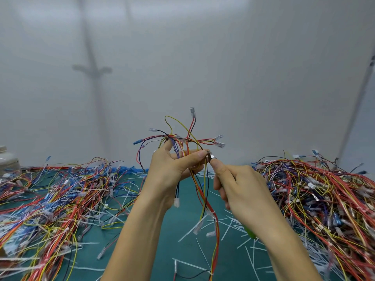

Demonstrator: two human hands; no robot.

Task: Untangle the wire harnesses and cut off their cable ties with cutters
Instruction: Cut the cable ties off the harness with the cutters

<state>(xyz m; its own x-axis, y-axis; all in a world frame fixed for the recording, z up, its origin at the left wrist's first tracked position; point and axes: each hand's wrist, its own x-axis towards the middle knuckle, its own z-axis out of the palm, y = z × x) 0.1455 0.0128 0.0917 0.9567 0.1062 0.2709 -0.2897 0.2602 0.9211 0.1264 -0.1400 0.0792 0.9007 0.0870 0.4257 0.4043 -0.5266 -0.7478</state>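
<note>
Left hand (pixel 172 169) pinches one wire harness (pixel 175 138) between thumb and curled fingers, lifted clear of the tabletop (pixel 162 230), likely so its loose ends hang free and the white cable tie (pixel 183 154) is exposed. Right hand (pixel 237 185) grips the cutters (pixel 211 156), tip just right of the left thumb and close to the tie. Tangled piles lie left (pixel 50 195) and right (pixel 324 189); cut ties (pixel 227 228) litter the near middle.
</note>
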